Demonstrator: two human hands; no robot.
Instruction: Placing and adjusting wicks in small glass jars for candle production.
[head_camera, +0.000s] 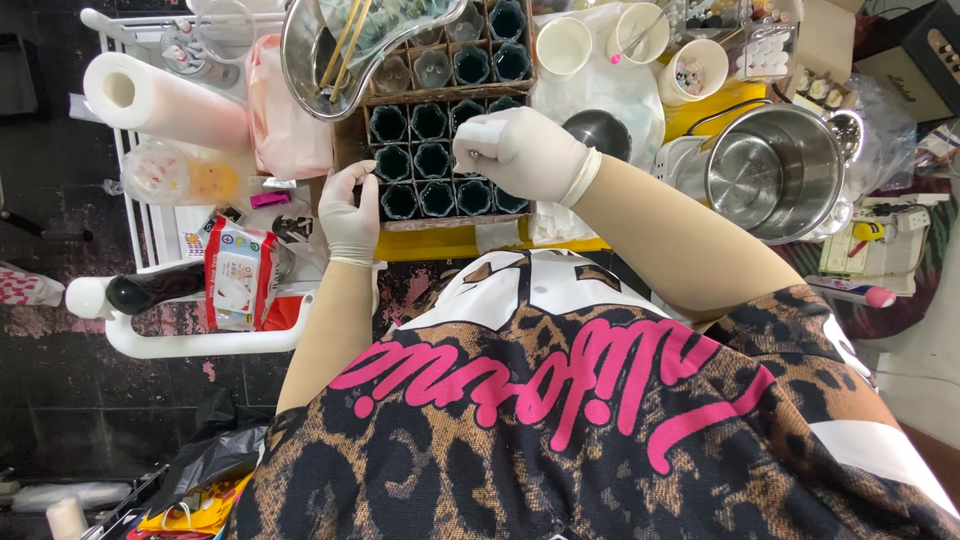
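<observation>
Presently, left to right:
Left hand (349, 212): gloved, fingers resting on the crate's left edge, grasping nothing.
Divided crate (352, 140): centre, holding dark teal cups (429, 160).
Right hand (520, 152): gloved, pinched shut above the cups; contents cannot be told.
Steel pot (775, 170): far right.

Right hand (520, 150) hovers over the cardboard crate (440, 165) of dark glass cups (415, 160), so there is no flat room beneath it, only cup rims. Left hand (350, 215) sits at the crate's left edge. Left of it, a pink bag (285, 110), paper towel roll (165, 100) and plastic jar (175, 175) crowd the white rack (200, 340). Beyond both hands a steel bowl (330, 50) with chopsticks overhangs the crate's far rows. Right of the right hand stand a black ladle (600, 130) and a big steel pot (775, 170), near each other. Open passage is above the crate, between the two hands; the person's own torso closes off the near side.
</observation>
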